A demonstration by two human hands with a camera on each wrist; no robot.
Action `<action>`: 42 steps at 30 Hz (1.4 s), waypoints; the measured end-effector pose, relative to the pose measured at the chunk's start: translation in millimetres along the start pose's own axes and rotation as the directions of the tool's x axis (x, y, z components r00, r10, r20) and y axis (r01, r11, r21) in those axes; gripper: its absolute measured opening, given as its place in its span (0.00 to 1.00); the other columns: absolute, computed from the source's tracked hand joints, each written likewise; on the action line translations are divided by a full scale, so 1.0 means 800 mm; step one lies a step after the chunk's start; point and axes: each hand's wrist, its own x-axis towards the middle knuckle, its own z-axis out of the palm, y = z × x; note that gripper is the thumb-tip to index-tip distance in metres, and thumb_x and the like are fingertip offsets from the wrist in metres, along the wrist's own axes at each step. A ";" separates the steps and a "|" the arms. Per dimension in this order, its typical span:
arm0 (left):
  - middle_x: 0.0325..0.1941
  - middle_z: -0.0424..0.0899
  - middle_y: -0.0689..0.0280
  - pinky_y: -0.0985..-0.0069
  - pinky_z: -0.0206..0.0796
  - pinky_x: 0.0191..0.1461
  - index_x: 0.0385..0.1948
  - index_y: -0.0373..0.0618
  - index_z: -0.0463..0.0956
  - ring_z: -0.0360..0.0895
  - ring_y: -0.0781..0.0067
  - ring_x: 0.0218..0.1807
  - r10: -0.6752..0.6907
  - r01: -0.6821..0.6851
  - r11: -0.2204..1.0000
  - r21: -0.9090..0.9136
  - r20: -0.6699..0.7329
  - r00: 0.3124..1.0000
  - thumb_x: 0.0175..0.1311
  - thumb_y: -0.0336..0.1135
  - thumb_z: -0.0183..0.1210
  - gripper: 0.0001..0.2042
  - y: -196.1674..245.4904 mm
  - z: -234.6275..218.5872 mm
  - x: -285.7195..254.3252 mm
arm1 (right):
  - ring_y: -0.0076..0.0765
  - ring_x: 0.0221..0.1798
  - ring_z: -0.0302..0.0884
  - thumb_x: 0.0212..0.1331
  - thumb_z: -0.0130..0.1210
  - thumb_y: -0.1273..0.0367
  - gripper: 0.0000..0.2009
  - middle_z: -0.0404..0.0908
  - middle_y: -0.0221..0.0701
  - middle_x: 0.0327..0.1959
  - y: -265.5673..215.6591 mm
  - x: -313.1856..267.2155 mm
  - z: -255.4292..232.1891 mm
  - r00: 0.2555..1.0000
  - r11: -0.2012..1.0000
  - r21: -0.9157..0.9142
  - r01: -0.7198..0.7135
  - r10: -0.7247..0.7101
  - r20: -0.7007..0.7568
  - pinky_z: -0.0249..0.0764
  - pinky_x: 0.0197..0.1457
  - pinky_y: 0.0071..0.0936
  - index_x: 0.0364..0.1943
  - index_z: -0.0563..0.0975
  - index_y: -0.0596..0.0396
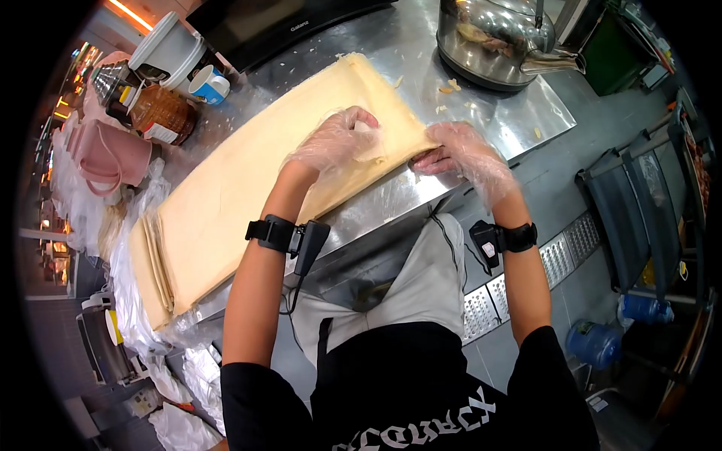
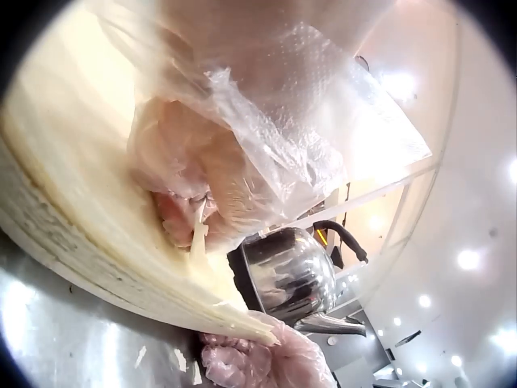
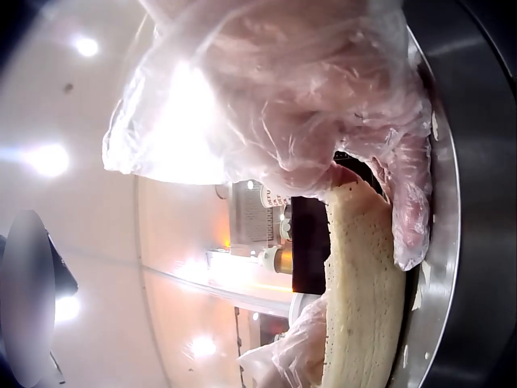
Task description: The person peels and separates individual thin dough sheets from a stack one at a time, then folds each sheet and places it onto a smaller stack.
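Note:
A long stack of thin, pale yellow sheets lies along the steel table, its left end folded over in layers. In a clear plastic glove, my left hand pinches a small pale flap near the stack's right end; the left wrist view shows this flap between the fingertips. My right hand, gloved too, grips the stack's near right corner. In the right wrist view that hand has its thumb and fingers on either side of the layered edge.
A steel kettle stands at the back right of the table. Crumbs lie beside it. At the left are a pink pitcher, a brown jar, a blue-white cup and white tubs. A black appliance sits behind.

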 end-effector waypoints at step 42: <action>0.21 0.74 0.48 0.55 0.64 0.34 0.52 0.42 0.71 0.72 0.49 0.22 0.099 -0.105 0.994 0.001 -0.348 0.932 0.64 0.30 0.52 0.15 0.005 0.029 -0.075 | 0.16 0.22 0.67 0.73 0.47 0.64 0.20 0.78 0.27 0.23 -0.134 0.050 0.030 0.980 0.968 -0.221 -0.120 0.151 0.132 0.62 0.26 0.13 0.62 0.72 0.64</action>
